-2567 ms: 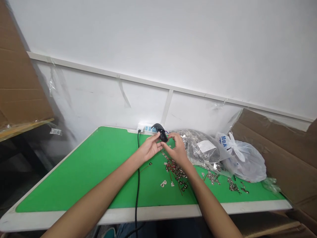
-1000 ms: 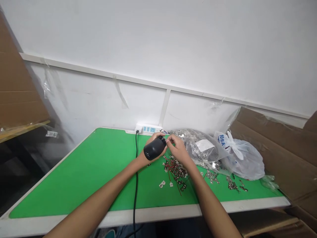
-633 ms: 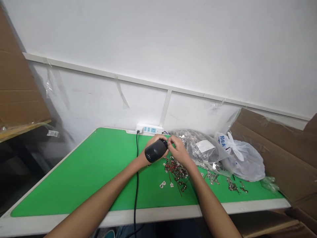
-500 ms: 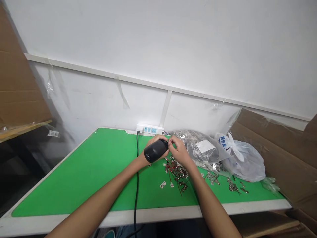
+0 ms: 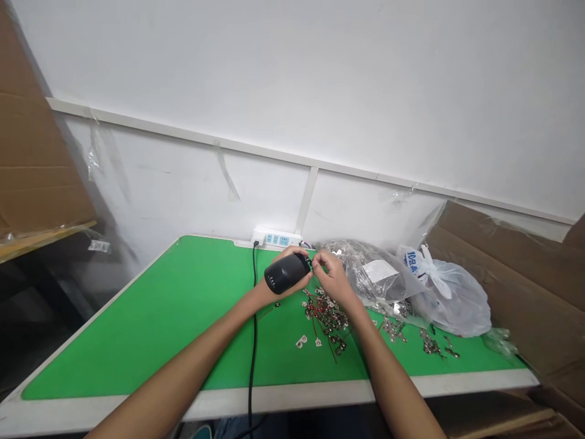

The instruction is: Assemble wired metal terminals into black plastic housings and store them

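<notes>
A black plastic handheld device (image 5: 284, 274) is held just above the worktop (image 5: 159, 329), wrapped in a closed grip by the left hand (image 5: 286, 291), with its nose angled toward the right hand (image 5: 333, 279). The right grip is narrow, and the fingertips (image 5: 315, 262) are pinched right at the device's front end. Whether anything tiny is held there can't be told, since it's too small to make out, tbh.

Just below the hands, a messy pile of metal terminals with reddish wires (image 5: 324, 314) is spread on the green surface. Two loose terminals (image 5: 301, 341) are lying a little nearer the front edge. A clear bag of metal parts (image 5: 370, 274) is slumped beside the right hand, and a white plastic bag (image 5: 450, 299) is sitting next to it. More terminals (image 5: 429, 344) are scattered in front of those bags. A power strip (image 5: 276, 239) is placed against the wall, with a black cord (image 5: 253, 341) run down across the worktop.
</notes>
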{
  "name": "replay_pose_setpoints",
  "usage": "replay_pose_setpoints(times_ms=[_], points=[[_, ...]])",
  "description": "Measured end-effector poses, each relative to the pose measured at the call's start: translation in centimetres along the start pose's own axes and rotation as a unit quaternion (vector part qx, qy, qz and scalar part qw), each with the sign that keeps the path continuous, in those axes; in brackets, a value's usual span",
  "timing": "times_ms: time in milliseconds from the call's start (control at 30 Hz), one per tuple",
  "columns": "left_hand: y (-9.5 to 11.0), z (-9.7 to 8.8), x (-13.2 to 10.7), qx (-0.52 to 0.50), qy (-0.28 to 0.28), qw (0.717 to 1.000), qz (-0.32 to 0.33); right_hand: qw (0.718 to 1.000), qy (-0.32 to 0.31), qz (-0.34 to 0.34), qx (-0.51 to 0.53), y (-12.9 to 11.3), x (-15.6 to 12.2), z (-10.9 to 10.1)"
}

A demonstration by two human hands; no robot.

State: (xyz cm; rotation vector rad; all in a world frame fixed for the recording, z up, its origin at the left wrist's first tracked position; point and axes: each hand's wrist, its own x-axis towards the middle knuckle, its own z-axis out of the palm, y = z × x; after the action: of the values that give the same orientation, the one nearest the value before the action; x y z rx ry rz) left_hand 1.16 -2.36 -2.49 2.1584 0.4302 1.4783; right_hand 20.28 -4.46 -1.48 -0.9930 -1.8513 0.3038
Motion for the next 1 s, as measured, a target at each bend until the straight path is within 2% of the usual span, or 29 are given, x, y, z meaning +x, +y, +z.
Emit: replay_pose_setpoints(times_ms=[167, 400, 733, 1000], points=[[-0.5, 0.5, 0.0, -0.006, -0.005, 1.000, -0.005, 1.000, -0.006, -0.002, -0.010, -0.1, -0.2, 0.2], [-1.2, 1.0, -0.2, 0.030, 0.010, 0.999, 0.000, 0.999, 0.024, 0.002, -0.031, -0.2, -0.2, 0.4], [-1.3, 1.0, -0.3, 0.033, 0.013, 0.999, -0.002, 0.998, 0.013, -0.014, -0.056, -0.2, -0.1, 0.6], [-2.4, 1.4, -0.6, 0.045, 0.020, 0.999, 0.016, 0.998, -0.019, -0.018, -0.049, -0.2, 0.0, 0.2]])
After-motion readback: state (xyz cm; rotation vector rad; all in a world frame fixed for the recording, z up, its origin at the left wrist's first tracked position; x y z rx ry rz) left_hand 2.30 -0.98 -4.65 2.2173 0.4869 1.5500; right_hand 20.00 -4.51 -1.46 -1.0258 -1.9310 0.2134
